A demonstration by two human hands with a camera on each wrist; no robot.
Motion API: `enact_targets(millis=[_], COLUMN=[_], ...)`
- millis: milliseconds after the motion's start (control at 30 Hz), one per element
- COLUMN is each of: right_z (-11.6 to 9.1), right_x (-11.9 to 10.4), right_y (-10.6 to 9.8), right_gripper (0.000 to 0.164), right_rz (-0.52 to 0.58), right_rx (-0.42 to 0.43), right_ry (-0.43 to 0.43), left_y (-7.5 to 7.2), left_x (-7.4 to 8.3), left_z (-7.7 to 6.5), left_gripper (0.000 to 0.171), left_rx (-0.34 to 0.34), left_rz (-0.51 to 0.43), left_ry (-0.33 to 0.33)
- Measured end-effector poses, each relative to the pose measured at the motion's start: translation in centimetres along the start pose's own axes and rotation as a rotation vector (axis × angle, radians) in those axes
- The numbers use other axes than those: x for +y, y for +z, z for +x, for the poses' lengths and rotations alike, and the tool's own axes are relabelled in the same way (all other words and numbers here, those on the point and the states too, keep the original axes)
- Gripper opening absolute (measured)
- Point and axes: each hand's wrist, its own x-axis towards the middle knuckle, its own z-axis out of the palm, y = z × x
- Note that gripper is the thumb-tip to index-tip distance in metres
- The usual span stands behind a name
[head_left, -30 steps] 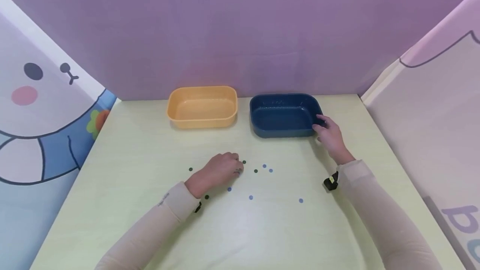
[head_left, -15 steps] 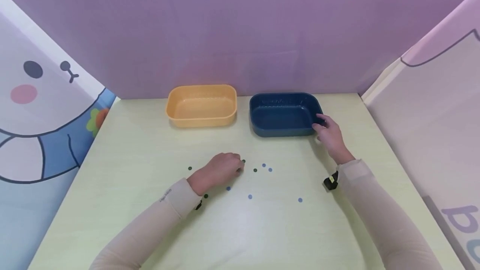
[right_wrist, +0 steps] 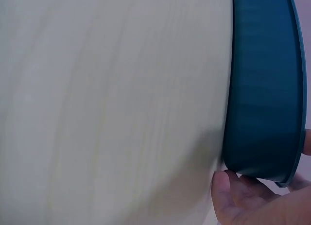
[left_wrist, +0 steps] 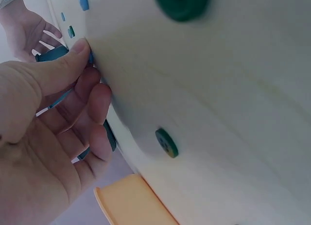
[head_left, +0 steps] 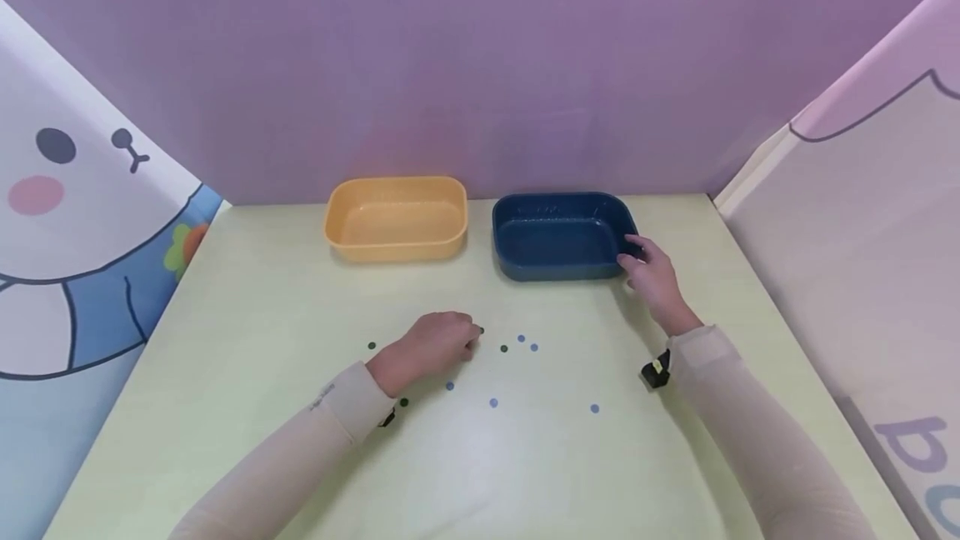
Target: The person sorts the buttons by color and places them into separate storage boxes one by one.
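My left hand (head_left: pixel 427 346) is low over the table among small round buttons. In the left wrist view its thumb and forefinger pinch a blue button (left_wrist: pixel 91 59), mostly hidden by the fingers. A dark green button (head_left: pixel 482 330) lies right at those fingertips. Beyond it are another green button (head_left: pixel 504 348) and a pair of blue ones, the nearer being a blue button (head_left: pixel 521 338). My right hand (head_left: pixel 654 283) grips the right end of a dark blue rectangular box (head_left: pixel 558 272), with fingers over the rim and the thumb low outside.
A yellow rectangular box (head_left: pixel 397 252) stands left of the blue one, near the purple back wall (head_left: pixel 480 65). More buttons lie around my left forearm, including a green button (head_left: pixel 372 346) and a blue button (head_left: pixel 493 402). Printed cloth walls flank the table.
The view has shifted slightly. My left hand has turned a little, and the small piece seen at its fingertips a second ago is now hidden in the head view. My right hand stays on the box.
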Motion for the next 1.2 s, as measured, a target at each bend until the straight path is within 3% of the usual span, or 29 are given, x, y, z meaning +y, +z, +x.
enact_targets(millis=[233, 500, 700, 933, 1200], right_z=[0.2, 0.4, 0.3, 0.2, 0.1], right_x=[0.1, -0.3, -0.1, 0.0, 0.1], right_y=[-0.1, -0.3, -0.1, -0.3, -0.2], right_gripper=[0.055, 0.054, 0.055, 0.055, 0.055], right_rz=[-0.012, -0.001, -0.007, 0.001, 0.009], right_rx=[0.008, 0.015, -0.003, 0.001, 0.01], right_ry=[-0.021, -0.022, -0.004, -0.014, -0.012], left_y=[-0.1, 0.0, -0.1, -1.5, -2.9], left_x=[0.3, 0.4, 0.3, 0.4, 0.7], left_z=[0.0, 0.1, -0.1, 0.2, 1.2], left_gripper=[0.016, 0.024, 0.022, 0.02, 0.006], left_rx=[-0.014, 0.025, 0.01, 0.057, 0.057], left_rz=[0.025, 0.028, 0.026, 0.0, 0.001], left_ry=[0.022, 0.053, 0.06, 0.083, 0.082])
